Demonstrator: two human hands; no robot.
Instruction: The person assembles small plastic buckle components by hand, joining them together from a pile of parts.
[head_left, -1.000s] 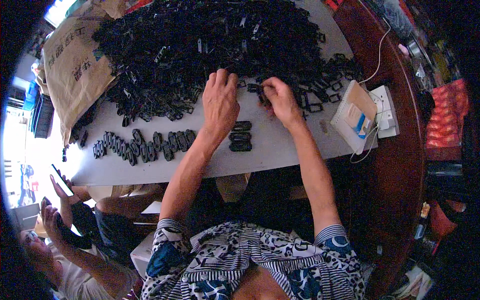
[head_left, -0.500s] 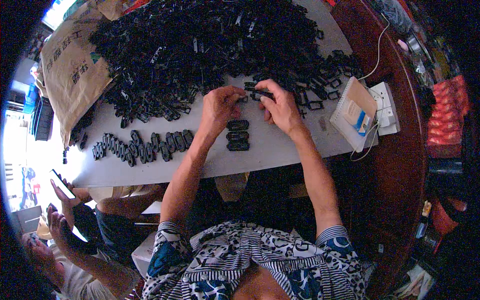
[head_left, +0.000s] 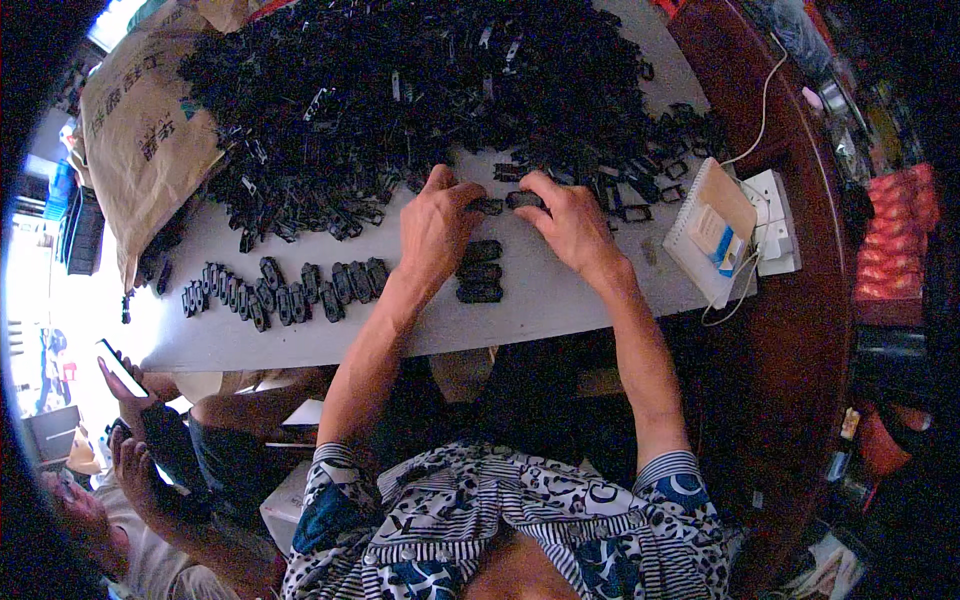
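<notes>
My left hand (head_left: 437,228) is closed, fingertips pinching a small black plastic piece (head_left: 489,206). Facing it, my right hand (head_left: 580,232) grips another small black piece (head_left: 524,199) between thumb and fingers. The two pieces are close together just above the table; whether they touch I cannot tell. Below my hands lies a short column of oblong black pieces (head_left: 480,272), one under another. A big heap of black plastic parts (head_left: 420,80) covers the far side, with a few loose parts beside my right fingertips. Further left runs an uneven row of black pieces (head_left: 290,295).
The pale table (head_left: 560,300) has a curved front edge. At the right a spiral notebook (head_left: 705,225) lies by a white power strip (head_left: 775,220) with cables. A brown paper sack (head_left: 140,130) stands at the left. Below it, another person holds a phone (head_left: 122,368).
My hands have turned a little, and the piece in my right fingers now shows its broad face. The co-worker's lower hand has shifted slightly.
</notes>
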